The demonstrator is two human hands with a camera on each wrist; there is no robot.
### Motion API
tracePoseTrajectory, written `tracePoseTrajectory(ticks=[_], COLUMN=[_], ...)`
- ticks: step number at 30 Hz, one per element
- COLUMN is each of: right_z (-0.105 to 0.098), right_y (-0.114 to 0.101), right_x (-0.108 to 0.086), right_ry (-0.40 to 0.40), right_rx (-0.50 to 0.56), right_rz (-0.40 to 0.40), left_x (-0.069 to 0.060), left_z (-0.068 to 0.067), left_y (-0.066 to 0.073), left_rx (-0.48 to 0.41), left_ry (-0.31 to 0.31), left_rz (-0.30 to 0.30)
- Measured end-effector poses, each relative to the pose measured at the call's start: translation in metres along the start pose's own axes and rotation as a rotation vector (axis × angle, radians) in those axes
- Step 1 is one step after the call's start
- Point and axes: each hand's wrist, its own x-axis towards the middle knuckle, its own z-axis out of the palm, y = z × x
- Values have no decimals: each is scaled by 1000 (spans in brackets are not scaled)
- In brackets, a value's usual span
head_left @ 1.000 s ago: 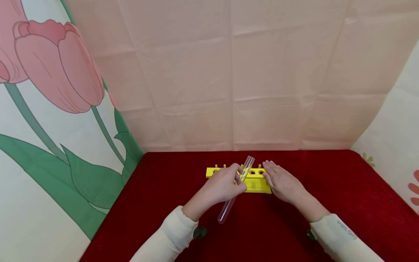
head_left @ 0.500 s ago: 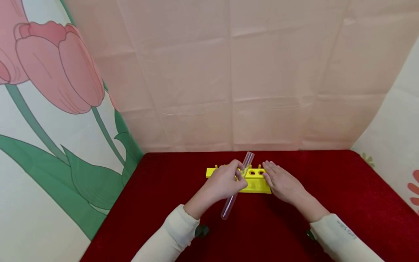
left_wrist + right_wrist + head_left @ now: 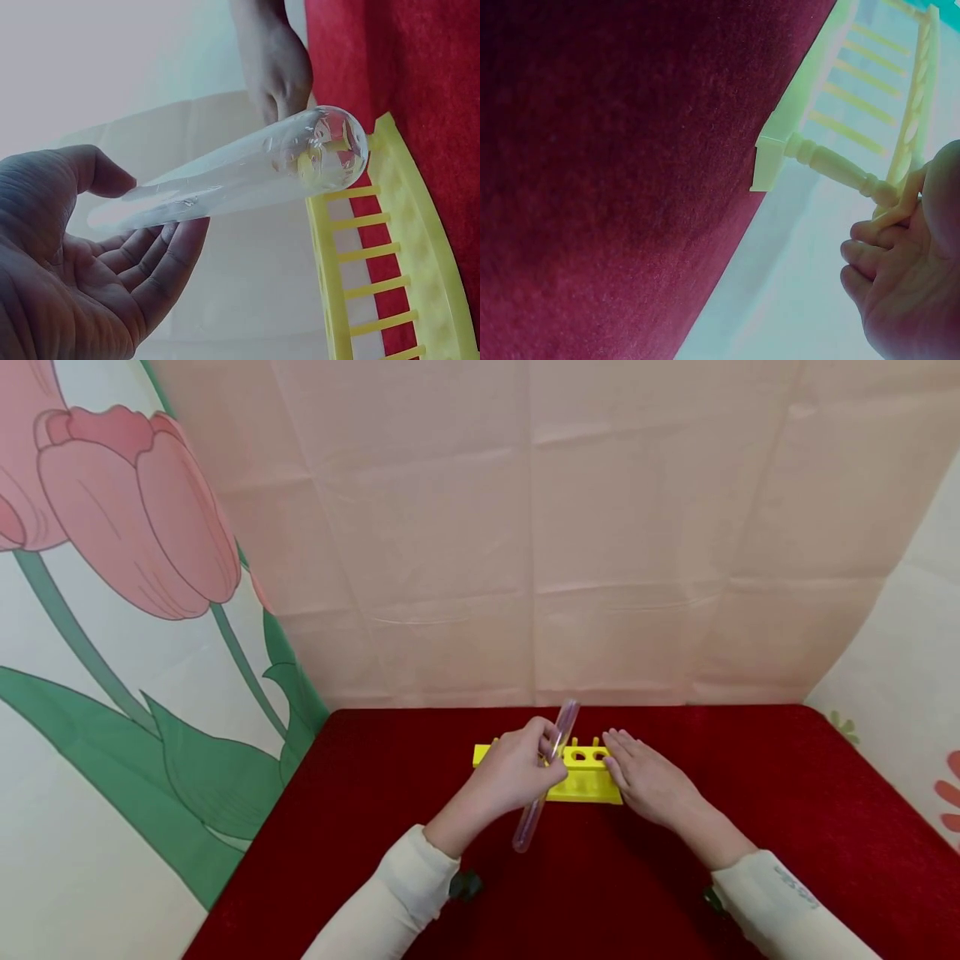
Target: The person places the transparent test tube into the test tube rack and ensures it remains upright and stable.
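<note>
The clear test tube (image 3: 225, 176) is in the left hand (image 3: 517, 777), pinched between thumb and fingers. It is held tilted, passing in front of the rack (image 3: 585, 787) as seen from the head. The rounded end points toward the person; the other end points toward the far edge of the table (image 3: 360, 827). The wall is smooth, glossy and see-through. Yellow shows through the rounded end. Small marks lie along the wall; from where I stand, droplets cannot be told from glare.

The yellow rack stands near the table's far edge, roughly midway between its left and right edges. The top plate (image 3: 588, 766) has a row of round holes; dark red shows through the two beside the right hand (image 3: 652, 781). Slim rods (image 3: 371, 289) form a row along the rack. A turned end post (image 3: 844, 172) joins the base (image 3: 771, 165) to the top plate.

The right hand rests against the rack's right end, fingers straight and side by side.

The right sleeve (image 3: 765, 902) bears small dark lettering (image 3: 797, 887) at the cuff, too blurred to read.
</note>
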Motion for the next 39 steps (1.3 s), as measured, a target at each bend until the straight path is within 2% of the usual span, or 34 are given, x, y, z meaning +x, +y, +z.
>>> tracePoseTrajectory(ticks=[5,33,39], right_z=[0,2,1], right_y=[0,2,2], right_x=[0,1,2], right_ry=[9,-19,-27], right_rx=[-4,27,46], right_rz=[-9,13,27], left_x=[1,8,11], left_z=[0,2,2], left_y=[0,2,4], left_rx=[-12,10,-4], left_ry=[-4,21,13], left_rz=[-8,47,35])
